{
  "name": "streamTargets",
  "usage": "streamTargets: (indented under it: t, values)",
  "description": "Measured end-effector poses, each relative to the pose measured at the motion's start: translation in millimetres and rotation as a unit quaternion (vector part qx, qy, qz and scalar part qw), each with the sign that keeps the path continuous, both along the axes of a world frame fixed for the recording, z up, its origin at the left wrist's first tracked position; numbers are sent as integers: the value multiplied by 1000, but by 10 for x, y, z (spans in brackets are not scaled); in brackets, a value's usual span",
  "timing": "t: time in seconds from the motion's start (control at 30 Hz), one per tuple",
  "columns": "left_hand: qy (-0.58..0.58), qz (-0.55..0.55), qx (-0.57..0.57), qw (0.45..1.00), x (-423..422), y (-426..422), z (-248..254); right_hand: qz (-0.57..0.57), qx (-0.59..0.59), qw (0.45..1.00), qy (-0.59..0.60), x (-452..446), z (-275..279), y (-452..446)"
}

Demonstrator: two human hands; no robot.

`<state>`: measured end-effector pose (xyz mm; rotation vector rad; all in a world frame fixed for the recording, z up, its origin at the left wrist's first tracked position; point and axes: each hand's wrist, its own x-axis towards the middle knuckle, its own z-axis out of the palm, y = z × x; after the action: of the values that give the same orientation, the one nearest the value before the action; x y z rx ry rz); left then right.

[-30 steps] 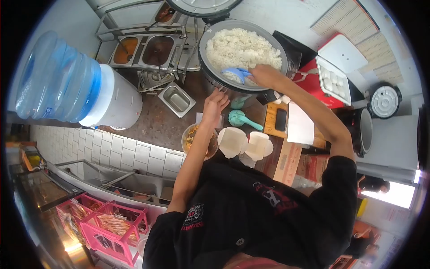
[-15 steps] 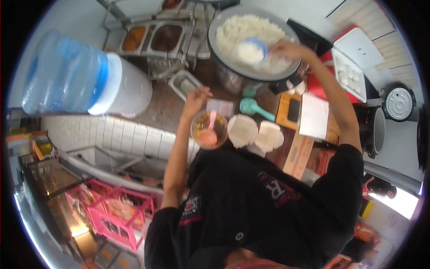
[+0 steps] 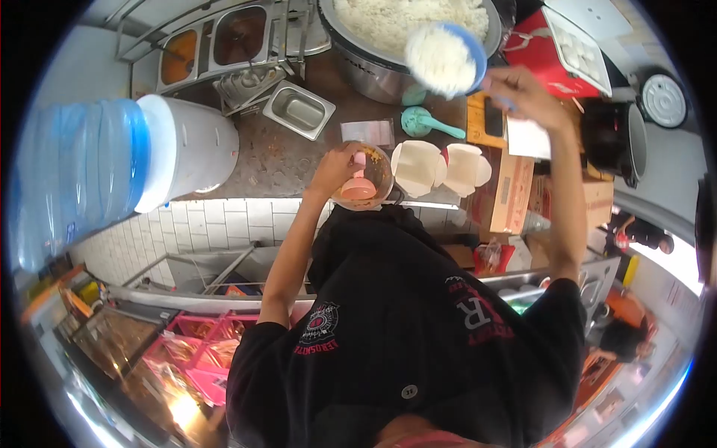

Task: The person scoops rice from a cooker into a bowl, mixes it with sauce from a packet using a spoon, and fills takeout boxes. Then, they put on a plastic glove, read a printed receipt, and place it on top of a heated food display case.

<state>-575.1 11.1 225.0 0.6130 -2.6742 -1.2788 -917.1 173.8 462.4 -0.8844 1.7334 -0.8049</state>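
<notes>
A blue scoop (image 3: 479,61) heaped with white rice (image 3: 442,60) is in my right hand (image 3: 526,97), whose fingers close round the handle at the front edge of the big rice pot (image 3: 366,63). My left hand (image 3: 336,170) closes on the handle of a pink ladle (image 3: 359,187) that rests inside a round bowl (image 3: 385,179) with orange-brown food remains. Two open paper boxes (image 3: 415,169) stand side by side just right of the bowl, their insides pale. Behind them lies a turquoise scoop (image 3: 427,122).
A metal tray (image 3: 300,110) sits on the dark counter (image 3: 280,160). Sauce pans (image 3: 240,37) stand at the back left, near a water dispenser (image 3: 190,145) with its bottle. Right of the pot are a red cooler (image 3: 523,56) and a black pot (image 3: 616,138). Other people are at far right.
My right hand has lifted the blue scoop, full of rice, out of the pot toward me. My left hand has moved down onto the pink ladle's handle. The whole view has shifted.
</notes>
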Motion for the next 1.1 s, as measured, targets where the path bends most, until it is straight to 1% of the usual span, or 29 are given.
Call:
streamTargets:
  t: [0.07,0.13,0.2,0.27,0.3,0.33,0.4,0.43,0.47,0.53,0.57,0.67,0.73,0.77,0.87,0.9,0.97,1.0,1.03,1.1]
  values:
    - [-34,-37,12,999,158,-90,216,-74,53,996,-11,526,-191,211]
    - [-25,-16,15,999,286,-168,360,-49,73,996,-30,961,-418,361]
    - [-14,7,9,1000,337,-244,440,-81,92,991,-57,1395,-715,500]
    - [0,37,-6,999,355,-288,473,-132,99,986,-15,1877,-876,551]
    - [11,39,-19,999,356,-290,444,-117,2,987,110,2057,-1186,653]
    - [23,41,-33,998,359,-283,397,-98,-93,963,234,2246,-1532,761]
    - [39,35,-52,997,349,-281,299,-150,4,941,303,2685,-1941,777]
    - [43,27,-56,997,356,-268,245,-176,54,924,335,2895,-2038,718]
    - [48,20,-60,997,351,-258,217,-219,67,916,329,3068,-2059,600]
    - [44,8,-57,997,358,-225,218,-213,122,888,388,3330,-2279,459]
    - [42,6,-57,997,345,-217,212,-223,118,888,383,3366,-2336,478]
    - [50,-2,-56,997,358,-223,105,-249,100,894,359,3433,-2289,468]
    - [60,-11,-65,996,379,-241,77,-274,90,895,340,3368,-1986,501]
    - [68,-16,-70,995,369,-253,65,-294,55,894,333,3326,-1870,530]
    - [134,-17,-109,985,393,-276,-20,-312,-107,884,333,3119,-1597,638]
    - [121,-20,-119,985,423,-307,-153,-324,-92,887,316,3035,-1475,676]
    - [126,11,-66,990,440,-262,-95,-342,-70,894,282,2795,-1222,700]
    - [133,30,-42,990,419,-266,-55,-356,-97,881,297,2612,-1114,690]
    - [131,34,-48,990,424,-286,-91,-366,-126,868,310,2413,-1008,671]
    - [100,63,-20,993,444,-298,-119,-382,-162,852,320,1994,-774,601]
